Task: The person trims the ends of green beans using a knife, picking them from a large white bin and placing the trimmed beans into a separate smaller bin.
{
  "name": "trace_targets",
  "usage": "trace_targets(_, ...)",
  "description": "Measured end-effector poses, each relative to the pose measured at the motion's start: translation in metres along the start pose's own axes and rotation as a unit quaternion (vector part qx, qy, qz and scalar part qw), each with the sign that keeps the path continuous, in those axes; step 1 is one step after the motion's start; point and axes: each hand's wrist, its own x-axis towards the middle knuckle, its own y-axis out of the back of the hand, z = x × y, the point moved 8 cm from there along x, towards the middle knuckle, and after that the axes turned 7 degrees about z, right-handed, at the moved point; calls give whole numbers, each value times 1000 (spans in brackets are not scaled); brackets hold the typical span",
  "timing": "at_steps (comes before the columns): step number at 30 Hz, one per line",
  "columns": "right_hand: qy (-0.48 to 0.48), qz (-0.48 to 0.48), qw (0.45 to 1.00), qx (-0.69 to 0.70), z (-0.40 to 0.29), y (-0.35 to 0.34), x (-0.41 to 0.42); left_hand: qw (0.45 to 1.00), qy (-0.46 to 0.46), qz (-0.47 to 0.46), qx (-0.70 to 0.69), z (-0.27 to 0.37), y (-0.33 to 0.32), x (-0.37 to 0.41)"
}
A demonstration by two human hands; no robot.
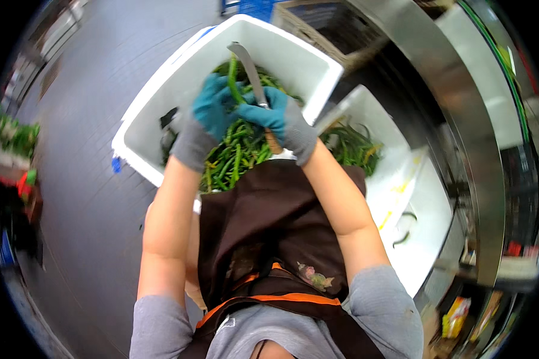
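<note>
In a teal-coated glove, my left hand (213,107) grips a long green chili pepper (233,80), which stands up above the fingers. My right hand (271,112), gloved alike, holds a knife with a curved blade (250,72) and a wooden handle (273,141). Both hands are close together above a white foam box (139,112). Under them lies a heap of green peppers (233,157), reaching to my brown apron. More peppers, partly hidden by my hands, lie deeper in the box.
A second white foam box (413,256) at the right holds green peppers (352,146) and a few loose ones. A beige plastic crate (305,27) stands beyond the first box. A steel counter edge (467,112) curves along the right. Grey floor (85,188) lies at the left.
</note>
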Motion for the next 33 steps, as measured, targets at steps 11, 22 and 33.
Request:
trace_targets(11,7,25,988,154,-10,40,-28,996,48,57,54,-27,0,-13)
trace_targets(22,10,27,994,107,47,11,-18,984,57,-101,134,-39,23,0)
trace_targets(33,30,146,987,54,20,57,-23,967,78,-24,241,-41,53,15)
